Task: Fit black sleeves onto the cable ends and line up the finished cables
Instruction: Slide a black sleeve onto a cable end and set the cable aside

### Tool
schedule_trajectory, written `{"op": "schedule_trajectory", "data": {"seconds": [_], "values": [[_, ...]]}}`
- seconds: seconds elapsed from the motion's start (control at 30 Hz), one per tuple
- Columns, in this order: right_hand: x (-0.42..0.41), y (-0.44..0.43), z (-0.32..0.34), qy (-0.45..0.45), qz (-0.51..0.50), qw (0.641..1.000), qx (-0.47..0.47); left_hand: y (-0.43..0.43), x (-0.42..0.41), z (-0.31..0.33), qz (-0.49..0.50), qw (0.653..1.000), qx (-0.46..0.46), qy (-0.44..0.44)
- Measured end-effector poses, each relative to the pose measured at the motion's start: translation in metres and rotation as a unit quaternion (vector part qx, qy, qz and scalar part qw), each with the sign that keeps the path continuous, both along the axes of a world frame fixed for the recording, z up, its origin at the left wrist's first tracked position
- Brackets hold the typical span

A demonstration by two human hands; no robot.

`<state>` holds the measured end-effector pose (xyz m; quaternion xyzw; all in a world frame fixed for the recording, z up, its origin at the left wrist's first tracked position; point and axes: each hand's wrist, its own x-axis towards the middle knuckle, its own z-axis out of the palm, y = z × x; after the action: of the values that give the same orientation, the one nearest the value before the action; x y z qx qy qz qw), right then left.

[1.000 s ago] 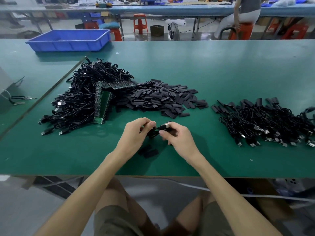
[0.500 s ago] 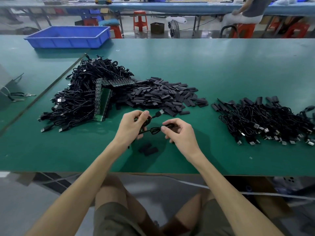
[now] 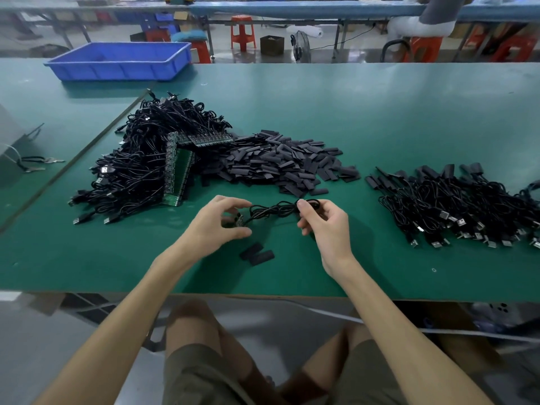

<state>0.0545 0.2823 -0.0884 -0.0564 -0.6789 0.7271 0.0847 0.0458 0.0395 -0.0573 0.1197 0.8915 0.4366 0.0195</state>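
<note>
My right hand (image 3: 324, 226) pinches one black cable (image 3: 271, 210) that runs across to my left hand (image 3: 217, 226). Its curled fingers ring the plug end, and I cannot tell if they grip. From the hands, two loose sleeves (image 3: 257, 254) lie at six o'clock, the sleeve heap (image 3: 280, 162) at twelve and the sleeved cables (image 3: 461, 206) at three. Markings on the green circuit boards (image 3: 178, 176) at ten are too small to read.

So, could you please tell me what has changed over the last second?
The hands have drawn apart: the right hand pinches the cable and has pulled it rightward, stretching it from the left hand, whose grip on the connector end is unclear. The sleeve pile and two loose sleeves stayed put.
</note>
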Motion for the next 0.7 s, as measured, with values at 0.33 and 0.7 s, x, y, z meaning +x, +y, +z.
{"op": "schedule_trajectory", "data": {"seconds": [0.33, 0.7], "values": [[0.003, -0.006, 0.007, 0.027, 0.026, 0.992, 0.121, 0.008, -0.002, 0.01, 0.139, 0.966, 0.208, 0.066], [0.014, -0.018, 0.013, 0.142, 0.003, 0.9, 0.411, 0.041, 0.006, 0.009, 0.059, 0.99, 0.033, 0.124]]}}
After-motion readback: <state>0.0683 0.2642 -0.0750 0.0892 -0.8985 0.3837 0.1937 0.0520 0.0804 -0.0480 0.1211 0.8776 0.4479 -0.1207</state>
